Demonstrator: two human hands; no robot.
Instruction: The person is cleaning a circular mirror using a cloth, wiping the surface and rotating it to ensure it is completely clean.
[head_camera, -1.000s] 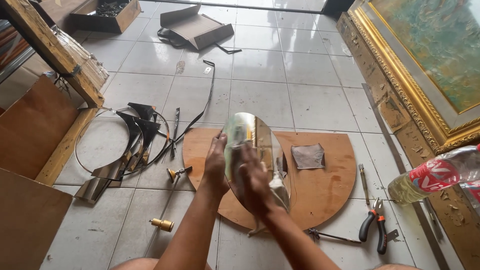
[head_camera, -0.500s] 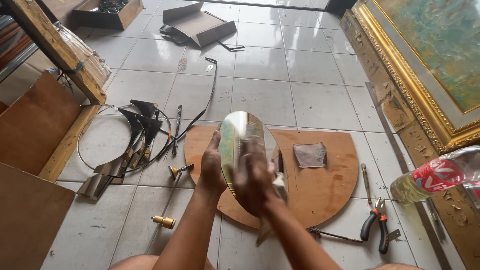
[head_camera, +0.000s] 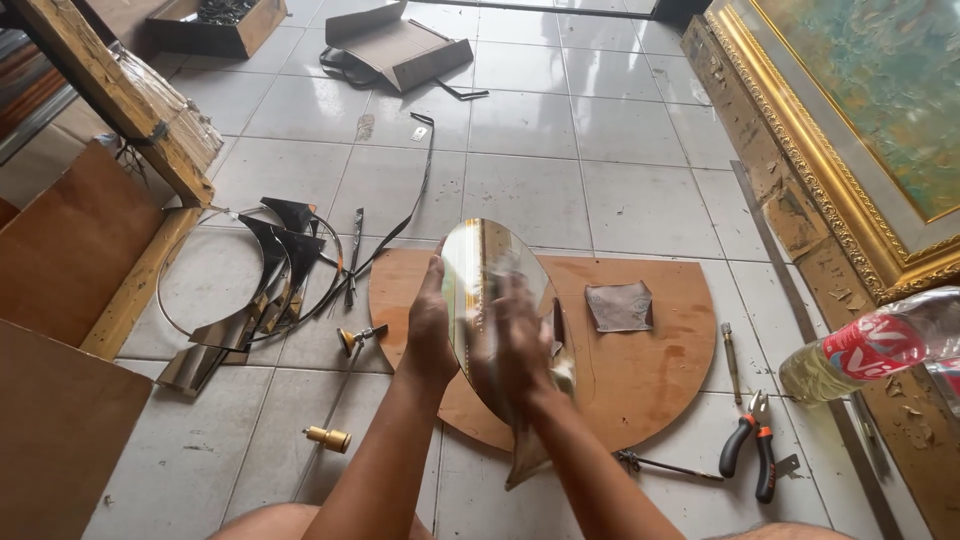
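Glass: an oval mirror (head_camera: 485, 290) is held upright on its edge above the wooden board (head_camera: 650, 370), tilted so its shiny face can be reached
Left hand: the left hand (head_camera: 430, 330) clamps the mirror's left rim, thumb in front, likely to steady it
Right hand: the right hand (head_camera: 515, 350) is blurred and pressed flat on the face with a pale rag (head_camera: 530, 455) trailing below; whether the fingers pinch the rag I cannot tell
Board: flat brown half-round sheet on the tiles under the mirror, a small grey square of cloth (head_camera: 618, 306) lying on it, right of the mirror
Right of board: pliers (head_camera: 752, 445) with black and orange handles, a thin metal tool (head_camera: 730, 350), a clear bottle (head_camera: 870, 345) of yellowish liquid
Left of board: a brass-tipped rod (head_camera: 340, 400), then curved mirror offcuts (head_camera: 265, 290) and a wire hoop
Beyond board: grey floor tiles (head_camera: 530, 120), a folded cardboard box (head_camera: 395, 45); a gilded carved picture frame (head_camera: 800, 130) leans at the far right
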